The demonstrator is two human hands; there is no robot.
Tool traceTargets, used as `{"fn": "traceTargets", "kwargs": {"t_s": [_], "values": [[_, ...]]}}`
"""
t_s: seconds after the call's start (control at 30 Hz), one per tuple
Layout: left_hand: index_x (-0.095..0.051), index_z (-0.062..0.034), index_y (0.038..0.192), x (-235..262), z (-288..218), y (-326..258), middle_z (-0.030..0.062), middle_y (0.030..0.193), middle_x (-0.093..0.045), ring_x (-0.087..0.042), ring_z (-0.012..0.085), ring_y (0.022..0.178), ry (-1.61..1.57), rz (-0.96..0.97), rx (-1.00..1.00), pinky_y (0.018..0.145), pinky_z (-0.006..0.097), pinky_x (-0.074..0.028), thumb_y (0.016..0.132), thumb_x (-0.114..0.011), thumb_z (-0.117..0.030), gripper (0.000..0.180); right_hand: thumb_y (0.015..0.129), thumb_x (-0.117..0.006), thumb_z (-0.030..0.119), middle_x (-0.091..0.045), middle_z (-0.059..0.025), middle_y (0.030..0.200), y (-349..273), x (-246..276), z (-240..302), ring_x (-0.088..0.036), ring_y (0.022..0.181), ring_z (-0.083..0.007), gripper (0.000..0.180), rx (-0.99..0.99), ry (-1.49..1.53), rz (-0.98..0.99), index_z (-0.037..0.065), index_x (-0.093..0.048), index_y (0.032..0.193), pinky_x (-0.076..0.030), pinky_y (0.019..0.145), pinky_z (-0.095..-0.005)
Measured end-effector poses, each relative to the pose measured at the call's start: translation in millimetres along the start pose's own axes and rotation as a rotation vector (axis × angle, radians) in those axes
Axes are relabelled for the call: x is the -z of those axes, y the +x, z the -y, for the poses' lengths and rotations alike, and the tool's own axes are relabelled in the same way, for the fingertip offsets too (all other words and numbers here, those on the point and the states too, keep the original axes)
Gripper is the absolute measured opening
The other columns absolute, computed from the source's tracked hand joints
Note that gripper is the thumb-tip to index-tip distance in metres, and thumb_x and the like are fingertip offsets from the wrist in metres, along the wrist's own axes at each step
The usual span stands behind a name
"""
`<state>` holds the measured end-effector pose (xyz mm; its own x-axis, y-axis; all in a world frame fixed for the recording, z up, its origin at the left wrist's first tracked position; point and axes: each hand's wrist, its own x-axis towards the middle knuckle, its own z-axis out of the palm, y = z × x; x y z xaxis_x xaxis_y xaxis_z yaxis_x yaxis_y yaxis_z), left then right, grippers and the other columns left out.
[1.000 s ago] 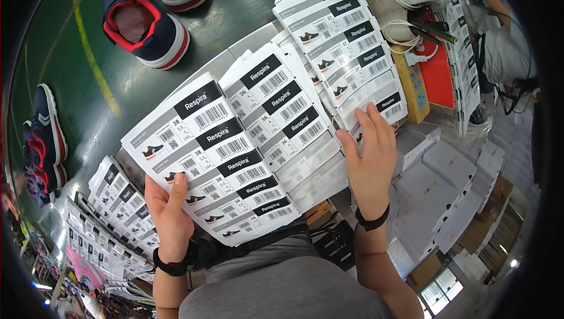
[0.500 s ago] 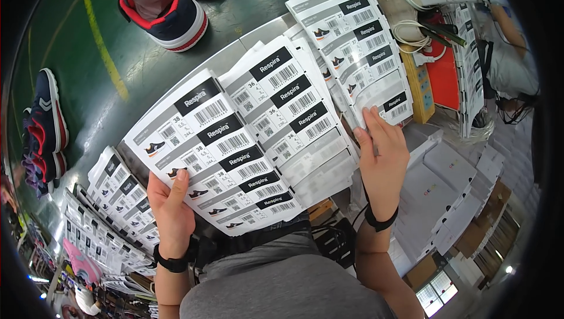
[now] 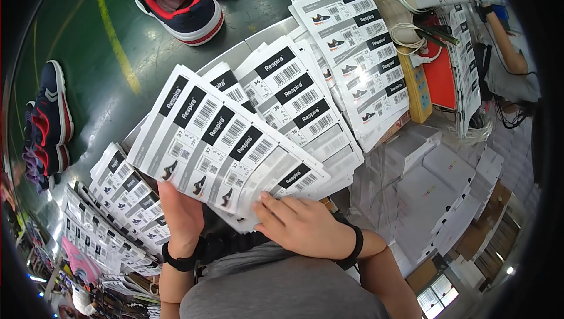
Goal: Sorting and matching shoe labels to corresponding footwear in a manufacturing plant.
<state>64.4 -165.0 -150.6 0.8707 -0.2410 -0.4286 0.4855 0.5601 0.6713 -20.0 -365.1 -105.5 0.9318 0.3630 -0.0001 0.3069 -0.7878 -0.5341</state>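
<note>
My left hand (image 3: 181, 216) supports the lower left edge of a fanned pile of white label sheets, its fingers hidden underneath. The top label sheet (image 3: 202, 137) has black blocks, barcodes and small shoe pictures, with bare backing where some labels are gone. On this sheet's lower end lies my right hand (image 3: 302, 225), fingers bent and closed on its edge. Just beyond, a second stack of label sheets (image 3: 282, 98) is partly covered by the pile. Farther right rests another label stack (image 3: 355, 54), apart from both hands.
Dark shoes with red lining (image 3: 179, 4) stand on the green surface (image 3: 88, 107), with more shoes (image 3: 51, 122) at left. More label sheets (image 3: 120, 192) hang at lower left. At right are a yellow power strip (image 3: 416, 87), white cables (image 3: 408, 34), white boxes (image 3: 432, 189) and another person's arm (image 3: 508, 42).
My right hand has moved left from the right-hand stack, bringing a partly used sheet onto the pile at my left hand. A different sheet now tops the right-hand stack.
</note>
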Motion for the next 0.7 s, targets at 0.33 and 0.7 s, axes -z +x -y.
{"fn": "traceTargets", "kwargs": {"t_s": [0.33,0.7], "values": [[-0.046,0.0027,0.129,-3,-20,-3,0.0137,0.12,-0.061,-0.06,0.0214,0.109,0.385,-0.191,0.045,0.096,0.034,-0.046,0.084,-0.067,-0.003,0.05,0.067,-0.084,0.029,-0.055,-0.0129,0.088,-1,34,-82,-0.054,0.087,-0.0307,0.056,-0.853,0.033,-0.318,0.0,-0.057,0.107,-0.044,0.075,-0.0399],[-0.045,0.001,0.13,9,-17,7,0.0135,0.125,-0.059,-0.059,0.022,0.113,0.174,-0.226,0.096,0.096,0.036,-0.047,0.086,-0.057,0.006,0.047,0.085,-0.069,0.009,-0.066,-0.0088,0.096,-18,42,-85,-0.063,0.088,-0.0188,0.025,-0.836,0.37,-0.7,0.001,-0.059,0.106,-0.048,0.078,-0.0314]]}}
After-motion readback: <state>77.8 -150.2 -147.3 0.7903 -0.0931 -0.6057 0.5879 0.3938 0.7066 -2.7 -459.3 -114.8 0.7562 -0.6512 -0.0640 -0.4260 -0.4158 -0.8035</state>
